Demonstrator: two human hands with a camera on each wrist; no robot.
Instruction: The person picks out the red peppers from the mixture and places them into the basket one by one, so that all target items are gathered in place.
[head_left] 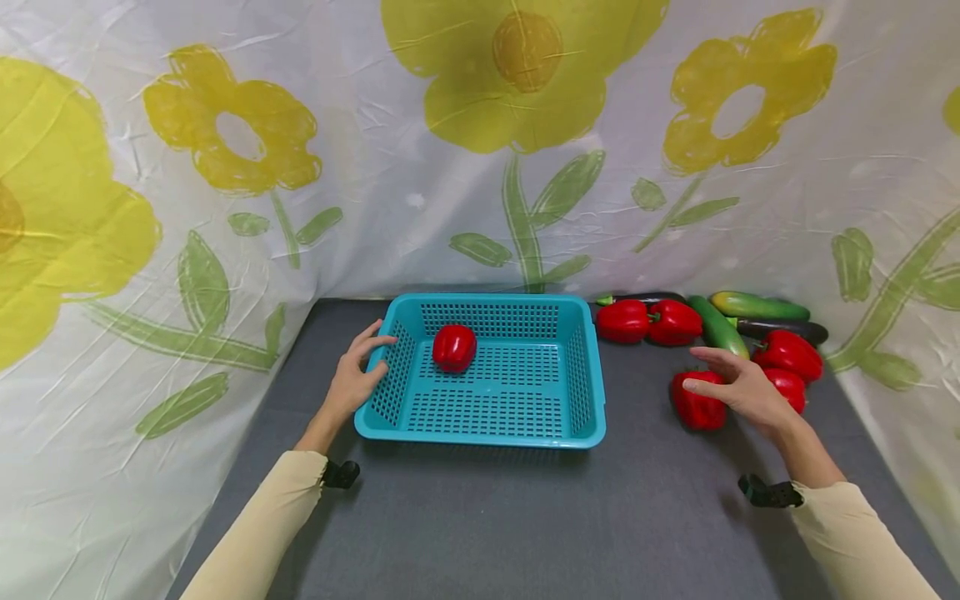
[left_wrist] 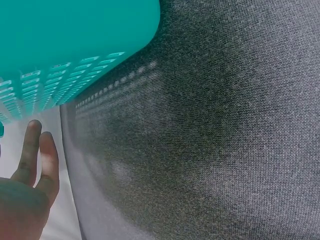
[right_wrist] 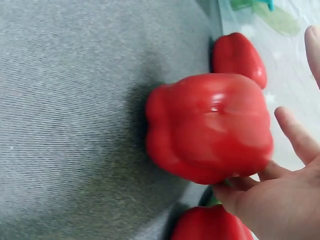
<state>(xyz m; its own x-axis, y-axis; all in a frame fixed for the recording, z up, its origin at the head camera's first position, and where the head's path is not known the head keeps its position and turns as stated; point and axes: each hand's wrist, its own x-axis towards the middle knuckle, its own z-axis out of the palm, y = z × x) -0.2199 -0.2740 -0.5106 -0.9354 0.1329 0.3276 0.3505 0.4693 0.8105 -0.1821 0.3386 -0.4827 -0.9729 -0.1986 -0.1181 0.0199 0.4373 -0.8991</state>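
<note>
While the left hand (head_left: 356, 371), fingers loosely spread, is at the left rim of the blue basket (head_left: 480, 443), contact unclear, the right hand (head_left: 750, 396) has relaxed, parted fingers by a red pepper (head_left: 692, 410) on the counter (head_left: 480, 517), right of the basket.

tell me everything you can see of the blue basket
The basket is turquoise, rectangular and plastic-looking, with a smooth rim, rounded corners and slotted walls and base. It sits open side up on the dark cloth, with one red pepper inside, toward the back left. The left hand is at its left side; whether it touches is unclear.
</note>
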